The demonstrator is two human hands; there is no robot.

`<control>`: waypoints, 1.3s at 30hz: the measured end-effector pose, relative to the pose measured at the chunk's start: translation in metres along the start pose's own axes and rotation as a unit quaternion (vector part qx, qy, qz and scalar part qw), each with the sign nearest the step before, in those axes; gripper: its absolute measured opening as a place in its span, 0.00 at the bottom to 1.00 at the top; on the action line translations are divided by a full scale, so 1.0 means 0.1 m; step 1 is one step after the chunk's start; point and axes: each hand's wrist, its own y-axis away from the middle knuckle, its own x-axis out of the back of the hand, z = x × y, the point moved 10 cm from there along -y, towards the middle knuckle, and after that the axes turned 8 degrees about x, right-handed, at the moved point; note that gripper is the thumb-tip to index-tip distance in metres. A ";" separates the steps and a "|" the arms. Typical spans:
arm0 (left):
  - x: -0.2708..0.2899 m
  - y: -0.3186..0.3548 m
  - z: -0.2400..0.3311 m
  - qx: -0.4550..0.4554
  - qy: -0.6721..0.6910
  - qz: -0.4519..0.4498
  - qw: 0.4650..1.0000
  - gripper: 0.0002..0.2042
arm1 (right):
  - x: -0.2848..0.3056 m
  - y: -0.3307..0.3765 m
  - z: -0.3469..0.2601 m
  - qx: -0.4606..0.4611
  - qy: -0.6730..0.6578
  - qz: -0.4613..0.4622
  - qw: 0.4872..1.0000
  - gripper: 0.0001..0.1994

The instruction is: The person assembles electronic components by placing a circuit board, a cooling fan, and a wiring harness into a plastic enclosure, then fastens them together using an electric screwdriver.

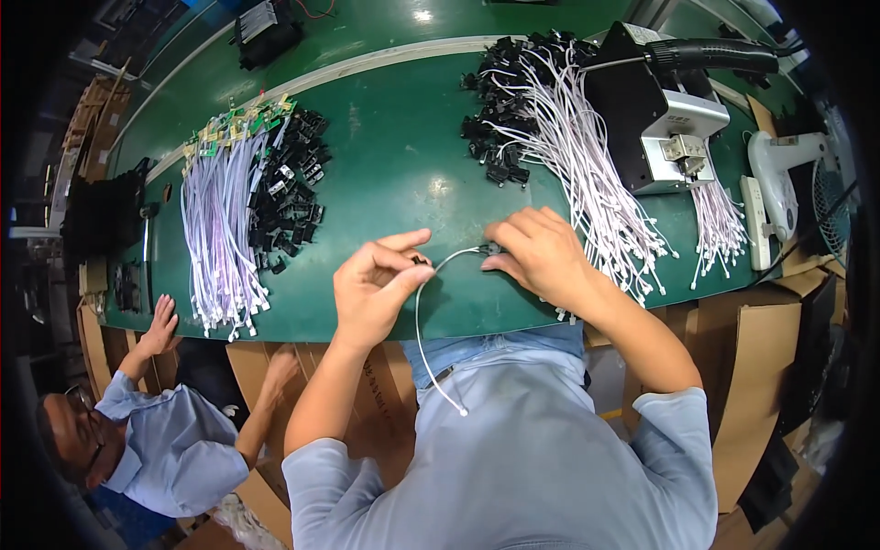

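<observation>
My left hand (374, 286) is closed in a pinch on a small black plastic part (420, 260) above the near side of the green table. To its right, my right hand (541, 255) pinches the dark end of a white cable (419, 321). From there the cable curves past my left fingertips and hangs down in front of my shirt, ending in a small white plug (462, 412). My right fingers partly hide the cable's dark end, so its exact form cannot be made out.
On the left of the green table (385, 174) lie white cables with small green boards (225, 238) and a pile of black plastic parts (291, 183). White cables with black ends (587, 174) lie at the right, beside a black-and-silver machine (678, 137) and a fan (788, 174). Another person (174, 449) sits at the left.
</observation>
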 end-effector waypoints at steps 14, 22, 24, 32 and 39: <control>-0.25 -0.37 -0.22 0.104 0.091 -0.070 0.988 0.16 | -0.10 0.18 -0.10 0.085 0.102 -0.003 0.991 0.11; -0.40 -0.47 -0.19 0.066 -0.040 -0.110 0.991 0.15 | -0.14 0.14 0.00 0.072 0.044 -0.010 0.996 0.10; -0.43 -0.48 -0.13 0.044 -0.047 -0.125 0.990 0.15 | -0.12 0.15 -0.02 0.076 0.039 -0.017 0.996 0.11; -0.62 -0.46 -0.07 -0.131 -0.323 -0.119 0.930 0.29 | -0.05 0.24 0.01 0.060 -0.002 0.009 0.998 0.14; -0.63 -0.43 -0.24 -0.143 -0.363 -0.115 0.913 0.40 | -0.10 0.28 0.07 0.043 -0.005 0.004 0.999 0.15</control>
